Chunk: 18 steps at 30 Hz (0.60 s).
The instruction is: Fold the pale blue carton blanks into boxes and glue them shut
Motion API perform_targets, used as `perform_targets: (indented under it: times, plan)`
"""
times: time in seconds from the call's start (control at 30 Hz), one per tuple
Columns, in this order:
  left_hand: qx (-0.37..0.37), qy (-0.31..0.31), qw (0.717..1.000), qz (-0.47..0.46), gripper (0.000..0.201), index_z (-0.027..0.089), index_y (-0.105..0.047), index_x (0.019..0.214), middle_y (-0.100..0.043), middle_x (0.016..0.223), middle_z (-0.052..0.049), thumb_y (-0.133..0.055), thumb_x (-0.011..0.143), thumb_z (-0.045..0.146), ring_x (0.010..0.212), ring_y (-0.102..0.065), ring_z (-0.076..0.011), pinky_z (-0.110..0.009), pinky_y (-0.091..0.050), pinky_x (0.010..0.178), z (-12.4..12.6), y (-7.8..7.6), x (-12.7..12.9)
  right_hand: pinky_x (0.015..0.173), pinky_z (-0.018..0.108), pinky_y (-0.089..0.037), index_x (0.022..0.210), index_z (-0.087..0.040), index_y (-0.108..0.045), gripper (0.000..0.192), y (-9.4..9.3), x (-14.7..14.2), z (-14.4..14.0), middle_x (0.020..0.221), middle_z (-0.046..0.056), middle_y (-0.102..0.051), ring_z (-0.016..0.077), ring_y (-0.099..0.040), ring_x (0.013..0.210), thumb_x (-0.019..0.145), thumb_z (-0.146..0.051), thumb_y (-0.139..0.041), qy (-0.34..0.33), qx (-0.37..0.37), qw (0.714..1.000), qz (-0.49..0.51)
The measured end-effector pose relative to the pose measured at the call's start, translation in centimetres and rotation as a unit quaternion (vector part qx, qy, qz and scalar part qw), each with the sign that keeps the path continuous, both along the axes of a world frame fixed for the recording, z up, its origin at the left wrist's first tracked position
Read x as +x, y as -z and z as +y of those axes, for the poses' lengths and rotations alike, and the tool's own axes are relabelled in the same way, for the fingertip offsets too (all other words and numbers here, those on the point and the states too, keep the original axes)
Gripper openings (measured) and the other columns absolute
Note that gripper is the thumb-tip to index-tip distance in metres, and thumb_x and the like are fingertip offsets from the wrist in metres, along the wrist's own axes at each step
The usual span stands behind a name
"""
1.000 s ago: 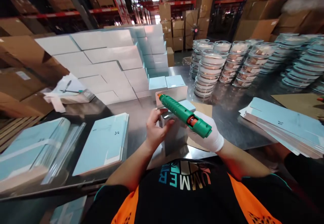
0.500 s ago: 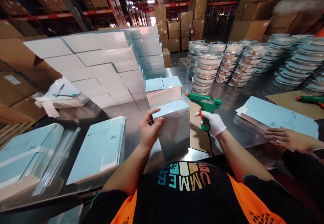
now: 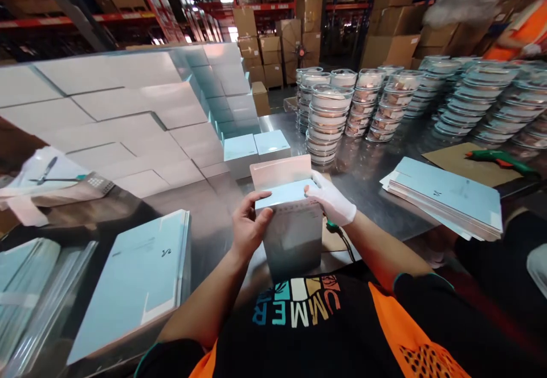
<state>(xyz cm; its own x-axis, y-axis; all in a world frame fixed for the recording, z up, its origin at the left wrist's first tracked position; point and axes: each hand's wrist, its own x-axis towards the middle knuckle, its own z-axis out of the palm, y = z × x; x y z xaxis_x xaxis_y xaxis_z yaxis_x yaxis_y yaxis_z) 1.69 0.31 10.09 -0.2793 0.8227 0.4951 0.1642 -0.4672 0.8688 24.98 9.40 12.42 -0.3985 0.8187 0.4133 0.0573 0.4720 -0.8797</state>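
Note:
A carton box (image 3: pixel 293 238) with a light blue top stands upright in front of my chest, its pinkish flap (image 3: pixel 282 171) raised at the far side. My bare left hand (image 3: pixel 248 224) grips the left upper edge, thumb on the near face and fingers along the top. At the right upper corner, my right hand (image 3: pixel 337 200), in a white glove with bare fingertips showing, is closed on the box. Behind the box and under my right wrist lies the green glue gun (image 3: pixel 333 228); only its handle end and cord show.
Flat blue cartons (image 3: pixel 132 275) are stacked at left, others (image 3: pixel 448 192) at right. Beyond stand a wall of white boxes (image 3: pixel 119 116) and stacks of clear round containers (image 3: pixel 327 121). A second glue gun (image 3: pixel 499 160) lies on cardboard. A person's orange vest (image 3: pixel 530 30) shows far right.
My right hand has let go of the glue gun, which now lies on the table, and has taken hold of the box. The neighbour's hand has left the right stack. The view has shifted right.

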Motion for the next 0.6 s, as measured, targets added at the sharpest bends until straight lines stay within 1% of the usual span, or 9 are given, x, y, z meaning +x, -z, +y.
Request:
perform_targets:
  times: [0.1, 0.17, 0.2, 0.27, 0.33, 0.4, 0.5, 0.53, 0.6]
  plan:
    - [0.067, -0.003, 0.998, -0.003, 0.052, 0.022, -0.078, 0.103, -0.078, 0.12, -0.01, -0.089, 0.083, 0.069, 0.112, -0.075, -0.027, -0.035, -0.059, 0.095, 0.5, 0.5, 0.0, 0.107, 0.046, -0.062, 0.136, -0.02, -0.072, 0.069, -1.0, -0.3, -0.4, 0.131, 0.012, -0.08, 0.0317, -0.075, 0.121, 0.086, -0.067, -0.085, -0.071, -0.032, 0.997, 0.005]
    - [0.117, 0.005, 0.992, -0.037, 0.048, 0.026, -0.073, 0.108, -0.078, 0.122, -0.009, -0.093, 0.083, 0.061, 0.116, -0.077, -0.0262, -0.038, -0.059, 0.103, 0.8, 1.0, -0.1, 0.115, 0.051, -0.058, 0.132, -0.021, -0.073, 0.079, -0.6, 0.4, -0.5, 0.146, 0.017, -0.074, 0.037, -0.069, 0.138, 0.072, -0.067, -0.097, -0.086, 0.006, 0.996, -0.013]
    - [0.133, 0.015, 0.99, -0.045, 0.047, 0.027, -0.072, 0.111, -0.079, 0.12, -0.007, -0.094, 0.084, 0.058, 0.116, -0.078, -0.026, -0.04, -0.059, 0.104, 1.0, 1.2, -0.3, 0.119, 0.053, -0.055, 0.13, -0.021, -0.074, 0.078, -0.1, 0.8, -0.5, 0.155, 0.018, -0.069, 0.0384, -0.064, 0.145, 0.071, -0.066, -0.099, -0.089, 0.037, 0.995, -0.022]
    - [0.146, 0.032, 0.989, -0.019, 0.039, 0.028, -0.074, 0.111, -0.08, 0.112, -0.006, -0.09, 0.089, 0.055, 0.114, -0.08, -0.027, -0.044, -0.061, 0.105, 1.1, 1.5, -0.8, 0.124, 0.055, -0.05, 0.126, -0.023, -0.077, 0.06, 0.8, 1.4, -0.6, 0.166, 0.02, -0.06, 0.0367, -0.059, 0.153, 0.083, -0.062, -0.094, -0.1, 0.101, 0.989, -0.029]
    - [0.15, 0.04, 0.987, 0.034, 0.029, 0.026, -0.08, 0.102, -0.08, 0.109, -0.008, -0.085, 0.094, 0.053, 0.116, -0.08, -0.0288, -0.047, -0.062, 0.105, 1.1, 1.3, -1.5, 0.124, 0.055, -0.05, 0.125, -0.024, -0.079, 0.039, 1.2, 1.6, -0.7, 0.165, 0.02, -0.062, 0.0322, -0.06, 0.153, 0.101, -0.054, -0.08, -0.118, 0.156, 0.98, -0.025]
    - [0.153, 0.044, 0.985, 0.065, 0.026, 0.026, -0.083, 0.095, -0.08, 0.107, -0.008, -0.082, 0.097, 0.052, 0.115, -0.08, -0.0301, -0.049, -0.063, 0.105, 1.0, 0.5, -2.7, 0.12, 0.054, -0.054, 0.127, -0.026, -0.08, 0.03, 1.1, 1.3, -0.9, 0.156, 0.018, -0.07, 0.0289, -0.066, 0.146, 0.108, -0.047, -0.071, -0.125, 0.207, 0.97, -0.028]
    - [0.099, 0.074, 0.984, 0.132, 0.024, 0.029, -0.086, 0.097, -0.082, 0.114, -0.011, -0.089, 0.088, 0.051, 0.121, -0.078, -0.0356, -0.054, -0.062, 0.108, 0.7, -2.2, -4.5, 0.12, 0.054, -0.055, 0.13, -0.028, -0.08, 0.026, 0.1, -0.2, -1.3, 0.152, 0.017, -0.073, 0.0277, -0.069, 0.139, 0.112, -0.039, -0.066, -0.121, 0.278, 0.952, -0.052]
    - [0.067, 0.083, 0.979, 0.173, 0.03, 0.03, -0.087, 0.101, -0.081, 0.12, -0.012, -0.095, 0.081, 0.051, 0.126, -0.076, -0.0388, -0.057, -0.06, 0.113, 0.6, -3.3, -4.9, 0.121, 0.053, -0.054, 0.132, -0.027, -0.079, 0.027, -0.3, -0.9, -1.4, 0.156, 0.017, -0.071, 0.0279, -0.068, 0.14, 0.112, -0.038, -0.064, -0.123, 0.299, 0.944, -0.065]
    - [0.018, 0.081, 0.963, 0.258, 0.058, 0.033, -0.087, 0.115, -0.08, 0.13, -0.013, -0.106, 0.062, 0.049, 0.134, -0.071, -0.0449, -0.064, -0.051, 0.122, 0.6, -5.6, -5.4, 0.125, 0.051, -0.051, 0.142, -0.026, -0.075, 0.036, -1.2, -2.5, -1.5, 0.166, 0.017, -0.063, 0.0293, -0.065, 0.146, 0.11, -0.04, -0.066, -0.146, 0.329, 0.926, -0.11]
